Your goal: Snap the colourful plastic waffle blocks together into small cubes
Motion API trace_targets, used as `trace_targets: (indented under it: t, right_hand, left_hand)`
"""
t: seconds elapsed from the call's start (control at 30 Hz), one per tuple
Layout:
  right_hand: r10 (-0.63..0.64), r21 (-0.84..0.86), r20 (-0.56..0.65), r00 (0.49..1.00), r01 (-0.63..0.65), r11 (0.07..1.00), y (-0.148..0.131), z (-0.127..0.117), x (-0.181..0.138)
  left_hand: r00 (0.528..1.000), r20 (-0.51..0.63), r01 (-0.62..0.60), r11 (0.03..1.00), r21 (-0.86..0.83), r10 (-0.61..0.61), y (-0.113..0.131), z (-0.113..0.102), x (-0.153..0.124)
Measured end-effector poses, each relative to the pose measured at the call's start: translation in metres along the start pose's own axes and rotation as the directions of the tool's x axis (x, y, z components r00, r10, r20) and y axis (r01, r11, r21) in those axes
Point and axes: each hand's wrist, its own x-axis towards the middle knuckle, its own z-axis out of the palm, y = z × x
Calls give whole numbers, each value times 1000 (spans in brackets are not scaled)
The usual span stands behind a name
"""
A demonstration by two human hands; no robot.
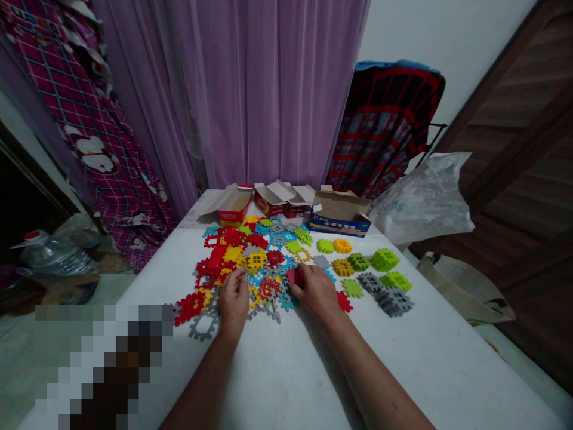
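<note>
My right hand (pixel 317 291) pinches a red interlocking plastic tile (pixel 294 276) between thumb and fingers, at the right side of a mixed pile. Over the near left part of that pile hovers or rests my left hand (pixel 233 298), fingers loosely bent, thumb apart, with nothing visible in it. Between the hands lie a red window-frame tile (pixel 269 289) and a yellow lattice tile (pixel 256 260). To the right are sorted groups: grey tiles (pixel 396 301), lime green tiles (pixel 384 260), dark yellow tiles (pixel 342 267), and a red tile (pixel 344 301) close to my right wrist.
Open cardboard boxes stand along the table's far edge, among them a red box (pixel 235 214) and a blue box (pixel 340 224). Purple curtains (pixel 277 89) hang behind. A clear plastic bag (pixel 425 197) is beyond the right edge; a large water bottle (pixel 56 257) stands left of the table.
</note>
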Motion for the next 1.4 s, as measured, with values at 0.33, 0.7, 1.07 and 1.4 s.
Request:
trace_targets:
  t: [0.33, 0.7, 1.07, 1.4]
  right_hand:
    - [-47, 83, -47, 998, 51, 995, 0, 8, -15]
    - [48, 228, -182, 982, -6, 974, 32, 12, -32]
    - [42, 226, -238, 970, 13, 974, 121, 16, -66]
    - [23, 188, -216, 976, 18, 982, 121, 19, -68]
  left_hand:
    - [1000, 11, -2, 1000, 10, 2, 1, -1, 1]
    - [999, 34, 8, 1000, -2, -8, 2, -2, 1]
    - [998, 50, 39, 999, -12, -38, 6, -3, -1]
    - [998, 55, 41, 999, 8, -42, 8, -5, -1]
